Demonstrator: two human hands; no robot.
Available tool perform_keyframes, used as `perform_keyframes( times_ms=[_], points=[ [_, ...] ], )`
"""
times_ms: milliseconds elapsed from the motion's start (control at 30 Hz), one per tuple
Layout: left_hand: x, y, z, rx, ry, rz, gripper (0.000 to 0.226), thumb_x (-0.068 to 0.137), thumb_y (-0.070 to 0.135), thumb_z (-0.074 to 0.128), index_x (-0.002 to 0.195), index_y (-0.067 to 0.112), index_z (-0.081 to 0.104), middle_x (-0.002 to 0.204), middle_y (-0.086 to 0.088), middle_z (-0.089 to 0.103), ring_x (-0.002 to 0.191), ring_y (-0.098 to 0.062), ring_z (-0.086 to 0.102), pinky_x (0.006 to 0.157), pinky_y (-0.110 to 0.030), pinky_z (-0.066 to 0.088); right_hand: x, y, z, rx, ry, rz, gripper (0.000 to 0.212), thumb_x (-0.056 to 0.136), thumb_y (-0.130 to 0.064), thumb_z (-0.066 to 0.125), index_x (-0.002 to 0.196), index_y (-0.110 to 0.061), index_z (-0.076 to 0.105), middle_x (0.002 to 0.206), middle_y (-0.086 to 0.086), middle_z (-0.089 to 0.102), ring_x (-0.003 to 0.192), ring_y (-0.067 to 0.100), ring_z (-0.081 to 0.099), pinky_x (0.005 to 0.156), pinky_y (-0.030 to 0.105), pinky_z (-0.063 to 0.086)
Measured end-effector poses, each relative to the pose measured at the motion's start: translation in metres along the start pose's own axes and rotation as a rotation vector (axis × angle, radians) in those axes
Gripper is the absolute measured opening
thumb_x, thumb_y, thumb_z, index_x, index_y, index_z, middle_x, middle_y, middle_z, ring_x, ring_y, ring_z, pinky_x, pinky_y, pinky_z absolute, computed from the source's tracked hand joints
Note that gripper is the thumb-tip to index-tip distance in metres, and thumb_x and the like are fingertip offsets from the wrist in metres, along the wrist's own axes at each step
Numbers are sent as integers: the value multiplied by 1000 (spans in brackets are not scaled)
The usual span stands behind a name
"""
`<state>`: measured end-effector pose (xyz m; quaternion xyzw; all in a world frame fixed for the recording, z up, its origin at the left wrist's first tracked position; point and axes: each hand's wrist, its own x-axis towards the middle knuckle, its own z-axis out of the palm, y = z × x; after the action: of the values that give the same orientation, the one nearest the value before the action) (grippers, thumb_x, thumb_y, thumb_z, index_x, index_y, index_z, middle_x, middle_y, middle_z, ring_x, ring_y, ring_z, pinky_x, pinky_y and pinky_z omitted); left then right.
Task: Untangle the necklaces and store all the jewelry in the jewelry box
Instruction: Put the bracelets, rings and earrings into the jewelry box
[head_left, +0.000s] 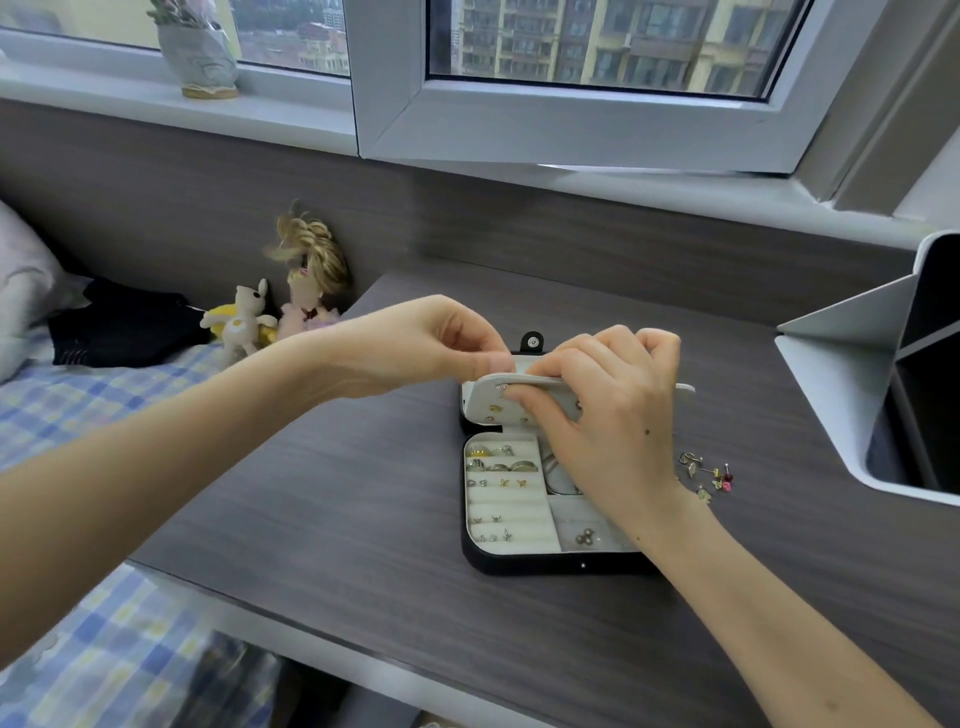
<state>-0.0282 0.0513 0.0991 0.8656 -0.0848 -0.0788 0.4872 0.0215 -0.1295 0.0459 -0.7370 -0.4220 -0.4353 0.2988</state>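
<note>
A black jewelry box with a pale lining lies open on the dark wooden desk. Rings and small earrings sit in its left rolls, and a dark bead cluster lies in the lower right compartment. A pale earring flap stands raised over the box's lid. My left hand pinches the flap's top edge. My right hand lies over the flap, fingers curled on it, hiding the box's right side. A thin chain shows just below my right palm.
Several loose earrings and pins lie on the desk right of the box. A white organizer stands at the right edge. Stuffed toys and a bed with a checked sheet are on the left. A window ledge runs behind.
</note>
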Motion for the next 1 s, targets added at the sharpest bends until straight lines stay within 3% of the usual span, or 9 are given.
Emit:
perform_keyframes(
  times_ms=[133, 300, 433, 500, 567, 633, 700, 800, 1000],
  points=[
    [-15, -7, 12, -114, 166, 130, 24, 88, 27, 55, 106, 17, 67, 100, 4, 71, 98, -15, 65, 89, -27, 52, 4, 4, 3, -32, -15, 37, 25, 78, -41, 75, 70, -18, 67, 70, -10, 64, 69, 19, 54, 76, 33, 26],
    [-15, -20, 26, -68, 381, 222, 20, 78, 22, 67, 97, 18, 70, 93, 1, 73, 88, -12, 68, 79, -24, 55, 8, 4, -2, -97, -23, 63, 31, 81, -51, 66, 86, -20, 70, 90, -8, 67, 85, 18, 57, 82, 34, 25],
    [-5, -22, 26, -72, 513, 182, 14, 83, 14, 67, 96, 20, 70, 96, 6, 72, 90, -7, 67, 82, -27, 56, 5, 32, -34, -128, 36, 162, 13, 89, -29, 62, 89, -19, 69, 94, -6, 66, 91, 16, 55, 85, 33, 27],
    [1, -23, 26, -67, 552, 156, 12, 85, 15, 67, 95, 22, 69, 96, 6, 72, 92, -8, 67, 83, -29, 56, -5, 60, -52, -156, -85, 289, 12, 88, -23, 60, 80, -20, 69, 84, -6, 68, 81, 20, 58, 81, 36, 31],
    [8, -24, 26, -74, 587, 128, 10, 85, 15, 66, 94, 20, 68, 95, 5, 71, 93, -9, 66, 84, -30, 56, -18, 84, -65, -172, -337, 374, 12, 84, -20, 64, 75, -22, 71, 77, -4, 69, 74, 25, 59, 77, 41, 38],
    [14, -26, 26, -93, 618, 106, 10, 86, 13, 66, 94, 19, 68, 93, 5, 70, 90, -8, 65, 80, -25, 55, -30, 94, -73, -230, -616, 391, 9, 85, -24, 67, 81, -26, 75, 83, -6, 71, 79, 24, 58, 77, 39, 35],
    [19, -27, 26, -120, 635, 78, 9, 87, 13, 65, 92, 21, 67, 92, 6, 70, 86, -5, 65, 75, -19, 54, -39, 94, -73, -301, -791, 363, 15, 90, -35, 60, 96, -33, 73, 96, -10, 69, 92, 20, 55, 78, 33, 28],
    [22, -27, 26, -155, 631, 25, 7, 89, 15, 64, 92, 21, 66, 92, 5, 69, 87, -6, 64, 74, -21, 52, -44, 90, -66, -402, -865, 340, 25, 94, -46, 47, 104, -37, 69, 104, -12, 66, 100, 18, 52, 74, 30, 21],
    [19, -21, 22, -39, 635, 38, 18, 88, 20, 64, 105, 26, 62, 96, 8, 63, 89, -6, 59, 77, -24, 49, -42, 90, -55, -422, -883, 346, 18, 87, -47, 57, 91, -33, 67, 95, -11, 66, 95, 15, 52, 70, 28, 17]
  ],
)
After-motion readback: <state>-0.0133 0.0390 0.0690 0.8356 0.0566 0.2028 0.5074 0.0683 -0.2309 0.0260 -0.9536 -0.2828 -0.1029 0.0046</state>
